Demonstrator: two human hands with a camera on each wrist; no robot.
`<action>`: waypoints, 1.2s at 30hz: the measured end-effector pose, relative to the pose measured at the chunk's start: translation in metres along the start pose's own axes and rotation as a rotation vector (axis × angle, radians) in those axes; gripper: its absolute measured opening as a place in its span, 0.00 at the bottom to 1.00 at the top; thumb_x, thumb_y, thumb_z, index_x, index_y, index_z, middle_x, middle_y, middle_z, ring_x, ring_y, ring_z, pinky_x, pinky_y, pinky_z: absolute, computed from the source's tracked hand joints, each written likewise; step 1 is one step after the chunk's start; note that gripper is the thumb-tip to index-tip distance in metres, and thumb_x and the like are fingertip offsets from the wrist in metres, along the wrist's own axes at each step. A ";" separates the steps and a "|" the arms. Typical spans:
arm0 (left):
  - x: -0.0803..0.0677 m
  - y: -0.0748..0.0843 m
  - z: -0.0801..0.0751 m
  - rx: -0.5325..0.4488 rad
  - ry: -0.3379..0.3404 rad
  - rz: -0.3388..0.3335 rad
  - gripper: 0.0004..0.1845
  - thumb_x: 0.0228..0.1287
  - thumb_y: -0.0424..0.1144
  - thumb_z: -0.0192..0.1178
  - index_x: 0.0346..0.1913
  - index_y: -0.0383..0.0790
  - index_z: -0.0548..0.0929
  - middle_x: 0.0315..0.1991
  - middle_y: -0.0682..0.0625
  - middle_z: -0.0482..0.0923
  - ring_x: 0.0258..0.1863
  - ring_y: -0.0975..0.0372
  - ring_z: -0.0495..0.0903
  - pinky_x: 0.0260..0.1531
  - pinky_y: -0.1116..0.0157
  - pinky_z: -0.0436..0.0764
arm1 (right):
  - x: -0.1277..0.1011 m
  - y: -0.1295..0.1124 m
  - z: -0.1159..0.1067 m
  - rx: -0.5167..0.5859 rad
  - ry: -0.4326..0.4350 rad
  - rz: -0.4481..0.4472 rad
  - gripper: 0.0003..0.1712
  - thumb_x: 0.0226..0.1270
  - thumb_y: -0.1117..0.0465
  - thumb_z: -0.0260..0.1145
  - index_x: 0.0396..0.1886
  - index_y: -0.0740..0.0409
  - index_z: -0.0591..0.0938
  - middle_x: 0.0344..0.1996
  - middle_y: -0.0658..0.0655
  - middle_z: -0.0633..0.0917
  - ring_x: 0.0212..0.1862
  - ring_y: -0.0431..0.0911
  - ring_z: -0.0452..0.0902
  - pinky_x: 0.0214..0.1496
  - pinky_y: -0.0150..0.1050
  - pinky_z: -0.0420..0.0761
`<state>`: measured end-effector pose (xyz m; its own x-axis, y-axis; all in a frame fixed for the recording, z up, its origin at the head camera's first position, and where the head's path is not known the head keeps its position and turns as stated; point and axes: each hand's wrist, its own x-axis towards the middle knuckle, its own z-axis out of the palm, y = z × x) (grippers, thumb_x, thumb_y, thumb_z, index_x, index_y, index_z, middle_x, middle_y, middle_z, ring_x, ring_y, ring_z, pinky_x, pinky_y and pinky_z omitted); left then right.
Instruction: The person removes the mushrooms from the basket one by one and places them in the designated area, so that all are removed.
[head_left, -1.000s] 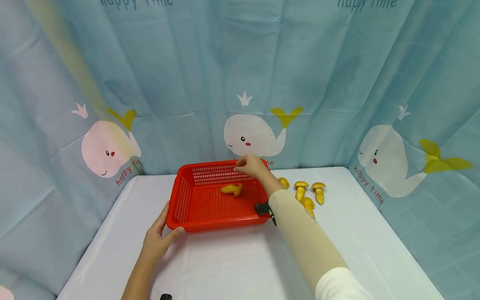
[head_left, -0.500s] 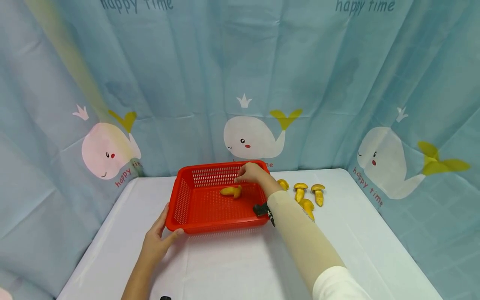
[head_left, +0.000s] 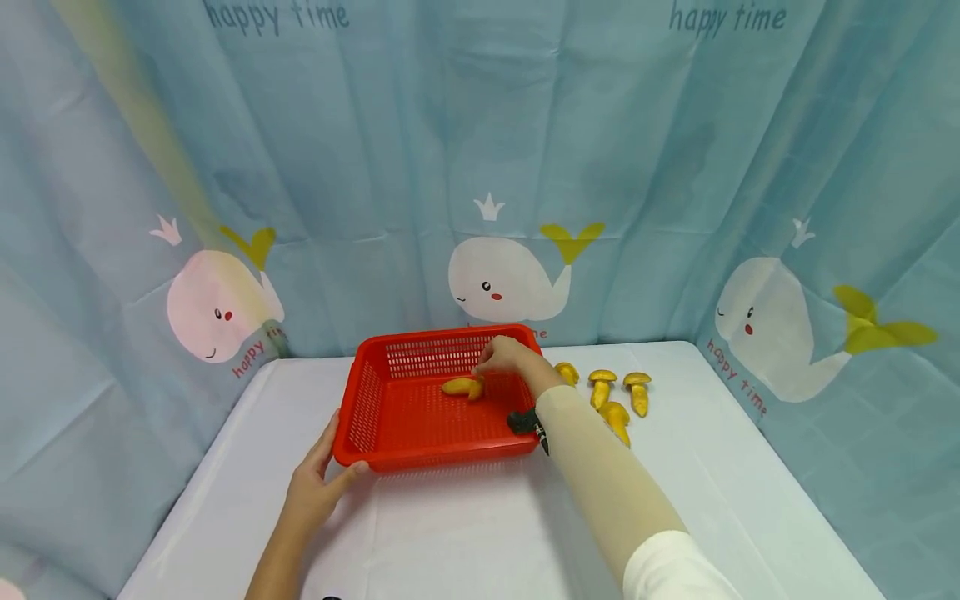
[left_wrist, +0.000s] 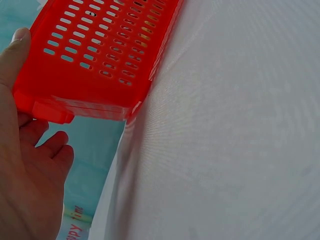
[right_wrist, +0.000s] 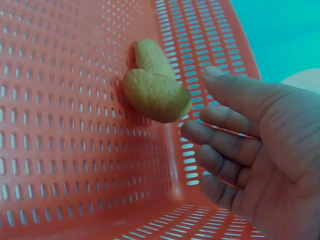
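A red perforated plastic basket [head_left: 442, 457] stands on the white-covered table. Its near-left corner is gripped by my left hand [head_left: 311, 492], the thumb on the near rim and the fingers round the left side. The left wrist view shows those fingers curled below the basket's lip [left_wrist: 52, 112]. Inside the basket lies a yellow mushroom [head_left: 460, 387]. My right hand [head_left: 504, 357] reaches down into the basket beside it. In the right wrist view its loosely bent fingers [right_wrist: 227, 142] are just short of the mushroom's cap [right_wrist: 155, 97], with nothing held.
Several more yellow mushrooms lie right of the basket, among them an upright-looking one [head_left: 637, 392] and one nearer me [head_left: 616, 421]. A blue whale-print curtain [head_left: 645, 167] hangs behind and along both sides of the table. A black strap [head_left: 525, 422] is on the right wrist.
My right hand has lowered from above the basket's far wall to beside the mushroom. The left hand keeps its hold on the corner. The head view has shifted slightly upward.
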<state>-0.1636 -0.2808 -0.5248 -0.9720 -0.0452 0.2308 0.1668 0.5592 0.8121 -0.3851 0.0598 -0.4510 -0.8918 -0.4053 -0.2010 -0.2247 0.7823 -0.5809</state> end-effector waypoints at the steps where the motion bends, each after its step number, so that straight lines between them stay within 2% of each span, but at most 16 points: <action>1: -0.001 0.000 0.000 0.003 -0.002 -0.005 0.50 0.66 0.48 0.70 0.81 0.72 0.47 0.81 0.63 0.52 0.74 0.84 0.51 0.63 0.78 0.64 | 0.000 0.002 0.002 0.002 -0.003 0.005 0.12 0.66 0.48 0.74 0.38 0.50 0.90 0.41 0.53 0.89 0.47 0.47 0.78 0.52 0.42 0.84; 6: -0.003 0.000 0.002 0.012 -0.004 -0.031 0.50 0.66 0.51 0.69 0.80 0.74 0.46 0.81 0.62 0.52 0.80 0.67 0.54 0.67 0.56 0.69 | 0.003 0.006 0.008 0.008 -0.025 0.029 0.09 0.65 0.49 0.75 0.37 0.48 0.89 0.37 0.48 0.87 0.47 0.46 0.79 0.51 0.41 0.84; 7: -0.003 0.000 0.002 0.013 -0.004 -0.032 0.50 0.66 0.51 0.69 0.80 0.74 0.46 0.81 0.63 0.52 0.80 0.65 0.55 0.67 0.56 0.69 | 0.003 0.006 0.009 0.009 -0.026 0.033 0.09 0.64 0.49 0.76 0.36 0.47 0.89 0.37 0.48 0.87 0.47 0.46 0.79 0.51 0.41 0.84; 9: -0.003 -0.001 0.001 0.003 -0.001 -0.024 0.50 0.66 0.49 0.70 0.80 0.73 0.47 0.81 0.63 0.52 0.80 0.65 0.54 0.68 0.64 0.69 | 0.005 0.006 0.009 0.013 -0.025 0.028 0.08 0.64 0.50 0.76 0.35 0.47 0.89 0.37 0.47 0.87 0.47 0.46 0.78 0.51 0.42 0.84; 12: -0.002 -0.002 0.000 -0.016 0.006 -0.006 0.51 0.66 0.47 0.70 0.80 0.72 0.47 0.81 0.63 0.52 0.78 0.76 0.52 0.64 0.81 0.63 | 0.006 0.004 0.008 0.024 -0.025 0.003 0.07 0.63 0.52 0.77 0.36 0.48 0.90 0.37 0.48 0.87 0.46 0.46 0.79 0.51 0.42 0.84; 14: -0.003 -0.001 -0.001 -0.030 0.010 0.005 0.51 0.65 0.45 0.71 0.81 0.70 0.48 0.81 0.63 0.52 0.75 0.83 0.51 0.60 0.86 0.60 | 0.005 0.003 0.008 0.039 -0.032 -0.017 0.07 0.64 0.54 0.76 0.39 0.49 0.90 0.39 0.48 0.88 0.47 0.46 0.79 0.52 0.43 0.84; 18: -0.004 0.000 -0.001 -0.033 0.011 0.007 0.50 0.66 0.45 0.71 0.81 0.70 0.49 0.81 0.62 0.53 0.73 0.86 0.51 0.60 0.86 0.60 | 0.002 0.002 0.008 0.088 -0.053 -0.034 0.12 0.66 0.58 0.75 0.47 0.54 0.90 0.42 0.48 0.87 0.50 0.47 0.78 0.56 0.43 0.83; 22: -0.004 0.000 0.000 -0.042 0.012 0.017 0.51 0.65 0.44 0.71 0.81 0.69 0.49 0.82 0.60 0.53 0.79 0.72 0.53 0.60 0.87 0.59 | 0.000 0.003 0.009 0.118 -0.072 -0.042 0.15 0.67 0.59 0.74 0.51 0.56 0.89 0.44 0.49 0.87 0.51 0.48 0.78 0.58 0.45 0.83; 24: -0.003 0.000 0.000 -0.057 0.011 0.030 0.51 0.65 0.43 0.72 0.81 0.68 0.50 0.82 0.59 0.53 0.80 0.62 0.54 0.60 0.89 0.57 | -0.001 0.004 0.009 0.107 -0.071 -0.041 0.15 0.66 0.58 0.74 0.51 0.56 0.89 0.44 0.49 0.87 0.51 0.48 0.78 0.58 0.45 0.83; 26: -0.003 0.000 0.000 -0.061 0.010 0.035 0.51 0.64 0.42 0.72 0.81 0.67 0.50 0.82 0.58 0.53 0.80 0.58 0.54 0.60 0.89 0.57 | -0.001 0.004 0.009 0.086 -0.065 -0.034 0.15 0.66 0.57 0.74 0.51 0.55 0.89 0.44 0.49 0.87 0.51 0.48 0.78 0.58 0.45 0.83; 28: -0.002 -0.001 0.000 -0.056 0.007 0.032 0.51 0.65 0.43 0.72 0.81 0.67 0.49 0.82 0.58 0.53 0.81 0.60 0.54 0.60 0.89 0.57 | 0.000 0.004 0.009 0.065 -0.055 -0.024 0.15 0.65 0.55 0.75 0.49 0.54 0.89 0.43 0.49 0.87 0.51 0.48 0.78 0.57 0.45 0.83; 33: -0.002 0.000 0.000 -0.045 0.002 0.017 0.51 0.65 0.45 0.71 0.81 0.68 0.49 0.82 0.60 0.52 0.78 0.76 0.52 0.61 0.87 0.58 | 0.002 0.005 0.009 0.038 -0.037 0.020 0.10 0.63 0.51 0.77 0.40 0.49 0.90 0.38 0.48 0.87 0.48 0.47 0.78 0.53 0.43 0.83; 36: -0.001 0.000 -0.001 -0.043 -0.003 0.019 0.51 0.66 0.45 0.71 0.81 0.68 0.49 0.82 0.61 0.52 0.79 0.73 0.52 0.61 0.87 0.58 | 0.002 0.004 0.009 0.029 -0.037 0.021 0.09 0.62 0.50 0.77 0.36 0.48 0.90 0.36 0.49 0.88 0.47 0.47 0.79 0.51 0.42 0.83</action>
<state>-0.1620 -0.2815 -0.5245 -0.9689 -0.0327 0.2452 0.1923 0.5240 0.8297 -0.3843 0.0580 -0.4605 -0.8809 -0.4068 -0.2417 -0.1945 0.7769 -0.5989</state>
